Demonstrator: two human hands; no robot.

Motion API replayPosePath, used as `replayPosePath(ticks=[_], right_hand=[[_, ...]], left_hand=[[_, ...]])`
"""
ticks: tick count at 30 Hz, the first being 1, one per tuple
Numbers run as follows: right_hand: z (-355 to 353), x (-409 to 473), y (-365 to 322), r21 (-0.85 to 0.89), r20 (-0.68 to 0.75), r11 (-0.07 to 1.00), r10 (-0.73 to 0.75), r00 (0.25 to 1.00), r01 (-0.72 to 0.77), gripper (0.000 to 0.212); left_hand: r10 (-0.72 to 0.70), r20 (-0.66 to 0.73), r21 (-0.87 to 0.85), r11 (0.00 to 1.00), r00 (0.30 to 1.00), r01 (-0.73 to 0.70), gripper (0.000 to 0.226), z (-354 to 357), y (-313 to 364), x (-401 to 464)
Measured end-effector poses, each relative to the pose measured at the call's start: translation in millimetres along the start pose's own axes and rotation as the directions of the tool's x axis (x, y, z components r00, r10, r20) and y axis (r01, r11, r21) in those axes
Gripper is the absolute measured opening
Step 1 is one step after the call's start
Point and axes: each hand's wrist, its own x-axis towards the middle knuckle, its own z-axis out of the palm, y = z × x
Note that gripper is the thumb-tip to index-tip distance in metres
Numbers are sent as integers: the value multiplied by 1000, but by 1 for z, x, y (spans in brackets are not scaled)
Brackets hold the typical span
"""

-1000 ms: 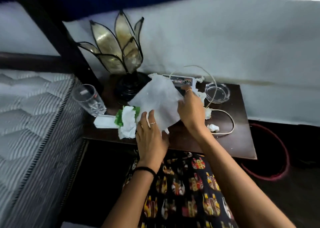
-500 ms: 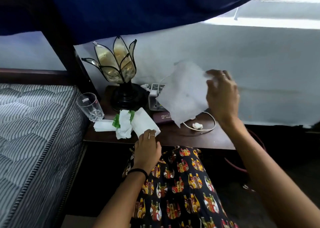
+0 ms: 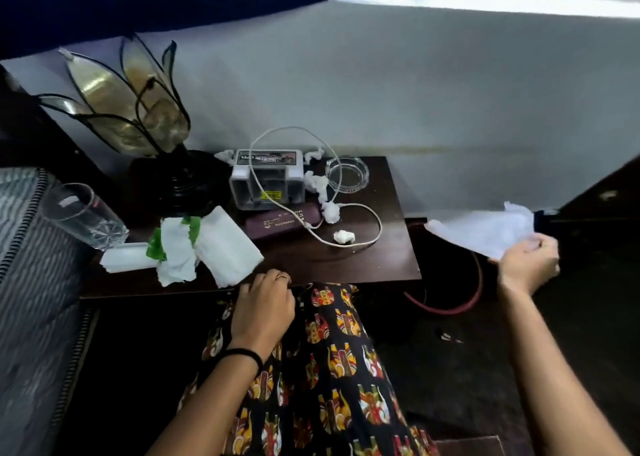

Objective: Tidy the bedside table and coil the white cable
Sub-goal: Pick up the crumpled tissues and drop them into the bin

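Head view showed a striped mattress (image 3: 24, 282) at the far left of the frame, with a clear drinking glass (image 3: 81, 216) tilted beside it and a petal-shaped lamp (image 3: 138, 109) above in the upper left. On the dark counter (image 3: 381, 261), left of centre, lay folded white tissues (image 3: 228, 244) and a crumpled green-and-white wrapper (image 3: 175, 248). The left hand (image 3: 263, 306) rested at the counter's near edge, lower centre, fingers loosely curled and holding nothing, just below the tissues. Above it, at centre, the white cable (image 3: 346, 244) looped uncoiled over a small white box (image 3: 266, 178) and a maroon case (image 3: 280, 222), well apart from both hands. Small tissue wads (image 3: 343, 237) lay near it, and a glass ashtray (image 3: 348, 173) stood behind. At the right edge of the frame, off the counter, the right hand (image 3: 528, 261) pinched a large white sheet (image 3: 485, 229). A pale wall (image 3: 415, 92) filled the upper frame.
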Motion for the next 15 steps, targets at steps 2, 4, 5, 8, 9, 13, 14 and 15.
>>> replayPosePath(ticks=[2, 4, 5, 8, 9, 13, 14, 15], right_hand=[[9, -3, 19, -23, -4, 994, 105, 995, -105, 33], [19, -6, 35, -54, 15, 976, 213, 977, -212, 33], [25, -7, 42, -81, 29, 961, 268, 963, -265, 34], [40, -9, 58, -144, 99, 912, 398, 912, -383, 39], [45, -9, 62, -150, 125, 900, 428, 895, -409, 41], [55, -5, 73, -118, 241, 867, 498, 833, -484, 48], [57, -4, 75, -124, 280, 861, 507, 815, -493, 49], [58, -2, 76, -147, 313, 857, 513, 799, -493, 49]], left_hand=[[6, 2, -14, 1000, 1000, -6, 34, 3, 5, 1], [6, 5, -22, 1000, 1000, -6, 37, 5, 11, 3], [6, 8, -20, 1000, 1000, -6, 38, 6, 14, 4], [24, 29, 18, 1000, 999, -25, 41, 9, 18, 6], [30, 35, 26, 999, 999, -31, 42, 10, 19, 7], [41, 65, 39, 998, 997, -44, 46, 13, 21, 10], [46, 76, 45, 998, 996, -49, 47, 14, 22, 10], [48, 83, 49, 997, 995, -52, 47, 16, 22, 10]])
